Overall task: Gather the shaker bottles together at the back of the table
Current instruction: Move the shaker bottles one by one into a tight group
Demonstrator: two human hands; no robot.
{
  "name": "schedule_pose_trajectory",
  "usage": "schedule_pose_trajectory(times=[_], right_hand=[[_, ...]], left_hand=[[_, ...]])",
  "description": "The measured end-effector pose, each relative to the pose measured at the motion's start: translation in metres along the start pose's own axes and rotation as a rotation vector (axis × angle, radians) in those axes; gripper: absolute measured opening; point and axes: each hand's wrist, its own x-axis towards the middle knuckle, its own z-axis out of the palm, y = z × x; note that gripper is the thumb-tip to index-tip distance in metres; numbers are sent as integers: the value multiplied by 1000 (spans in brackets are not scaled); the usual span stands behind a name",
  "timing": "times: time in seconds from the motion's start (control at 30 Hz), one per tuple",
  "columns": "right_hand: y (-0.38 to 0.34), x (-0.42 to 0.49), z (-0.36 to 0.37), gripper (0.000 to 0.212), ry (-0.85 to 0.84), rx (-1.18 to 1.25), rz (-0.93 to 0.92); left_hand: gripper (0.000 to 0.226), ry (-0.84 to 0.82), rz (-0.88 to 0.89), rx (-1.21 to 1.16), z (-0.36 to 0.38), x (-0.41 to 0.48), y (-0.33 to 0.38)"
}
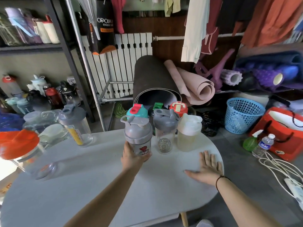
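My left hand [131, 155] grips a clear shaker bottle with a grey lid and a red logo [138, 136], upright near the back of the white table [101, 177]. Right of it stand a grey-lidded shaker with a wire ball inside [164, 131] and a cream-lidded shaker [188, 132]. Behind them are a teal-lidded bottle [137, 110], a green-capped bottle [157, 106] and a red-lidded bottle [178, 108]. My right hand [207, 167] lies flat, palm down, on the table's right side. A grey-lidded shaker with a yellow label [75, 125] stands at the back left. An orange-lidded shaker [21, 149] stands at the near left.
More clear bottles [41, 122] crowd the table's far left. Rolled mats [155, 82] lean behind the table. A blue basket [242, 115], a red bag [282, 133], a water bottle [264, 145] and a white cable [282, 171] lie on the floor at right.
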Motion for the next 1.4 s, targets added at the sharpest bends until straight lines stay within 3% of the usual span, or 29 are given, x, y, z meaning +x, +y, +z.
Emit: schedule_pose_trajectory(times=[0.5,0.63,0.83,1.03,1.17,1.4], right_hand=[[-1,0,2,122,26,24,-4],[1,0,5,123,48,55,-2],[-4,5,-15,102,297,402,-10],[-16,24,-39,89,279,869,-95],[-23,32,-38,77,245,896,-136],[-22,39,-35,77,235,819,-121]], left_hand=[[97,99,59,74,9,11,6],[104,101,-19,41,8,3,-1],[101,122,-124,-56,17,-26,-22],[102,78,-75,23,16,-9,-12],[87,121,-51,89,16,4,-10],[89,166,-46,94,19,9,-17]])
